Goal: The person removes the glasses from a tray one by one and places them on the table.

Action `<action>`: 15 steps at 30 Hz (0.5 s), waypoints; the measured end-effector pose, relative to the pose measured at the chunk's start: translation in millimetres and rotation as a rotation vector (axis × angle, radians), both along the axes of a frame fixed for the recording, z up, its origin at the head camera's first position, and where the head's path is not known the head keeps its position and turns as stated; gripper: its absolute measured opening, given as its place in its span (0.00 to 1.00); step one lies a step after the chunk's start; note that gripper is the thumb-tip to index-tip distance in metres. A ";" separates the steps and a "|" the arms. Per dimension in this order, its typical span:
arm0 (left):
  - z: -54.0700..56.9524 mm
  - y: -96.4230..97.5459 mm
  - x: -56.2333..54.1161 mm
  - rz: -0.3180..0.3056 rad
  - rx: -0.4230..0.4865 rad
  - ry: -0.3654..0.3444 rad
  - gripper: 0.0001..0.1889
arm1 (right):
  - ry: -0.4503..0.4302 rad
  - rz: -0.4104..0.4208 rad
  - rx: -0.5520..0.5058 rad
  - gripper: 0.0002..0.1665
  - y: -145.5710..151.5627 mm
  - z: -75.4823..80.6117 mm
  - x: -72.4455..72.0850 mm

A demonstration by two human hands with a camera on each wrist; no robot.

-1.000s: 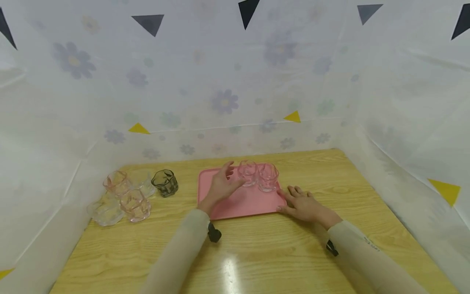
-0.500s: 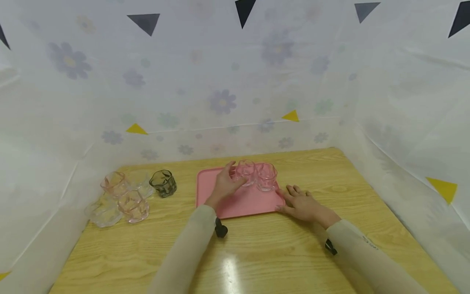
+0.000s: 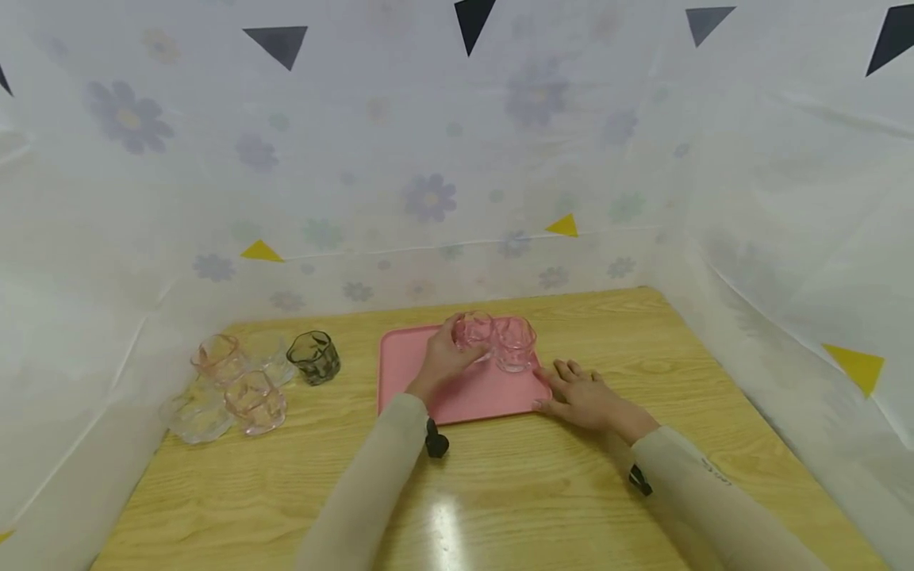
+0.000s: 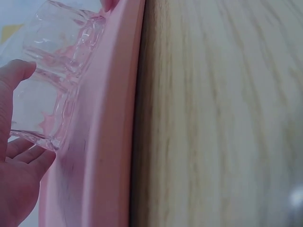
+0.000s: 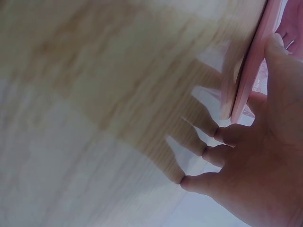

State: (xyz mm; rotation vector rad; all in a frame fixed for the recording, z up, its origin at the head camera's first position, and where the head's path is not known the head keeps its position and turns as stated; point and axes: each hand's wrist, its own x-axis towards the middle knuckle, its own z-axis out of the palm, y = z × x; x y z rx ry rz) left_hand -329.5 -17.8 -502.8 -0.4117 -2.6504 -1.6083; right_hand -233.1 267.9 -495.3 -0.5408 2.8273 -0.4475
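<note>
Two clear pink-tinted glasses stand side by side at the back right of the pink tray [image 3: 400, 373]. My left hand [image 3: 444, 358] holds the left glass [image 3: 474, 329], its thumb on the near side and its fingers round the far side. The right glass [image 3: 516, 346] stands close against it. In the left wrist view, the thumb overlaps the held glass [image 4: 35, 106], and both glasses sit upright on the tray. My right hand [image 3: 591, 399] rests at the tray's right edge, fingers spread. In the right wrist view, its fingertips [image 5: 187, 182] touch the tabletop and its thumb lies along the tray rim.
On the left of the wooden table [image 3: 500, 507] several glasses are grouped: a dark grey one [image 3: 314, 358], two pale pink ones, the rear [image 3: 218, 362] and the front [image 3: 255, 404], and clear ones [image 3: 194, 414]. A white flowered sheet [image 3: 357, 198] encloses the table's back and sides.
My left hand has moved right across the tray, and its thumb and fingers have closed round the left glass. The right hand has stayed at the tray's edge.
</note>
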 end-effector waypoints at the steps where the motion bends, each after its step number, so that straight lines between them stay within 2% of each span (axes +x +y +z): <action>1: -0.3 1.0 -0.7 0.000 -0.001 0.002 0.49 | 0.000 -0.001 -0.002 0.49 0.4 -0.3 0.0; 15: -0.1 9.9 -3.3 0.030 -0.011 0.035 0.47 | 0.006 -0.001 -0.003 0.48 -1.3 1.9 1.7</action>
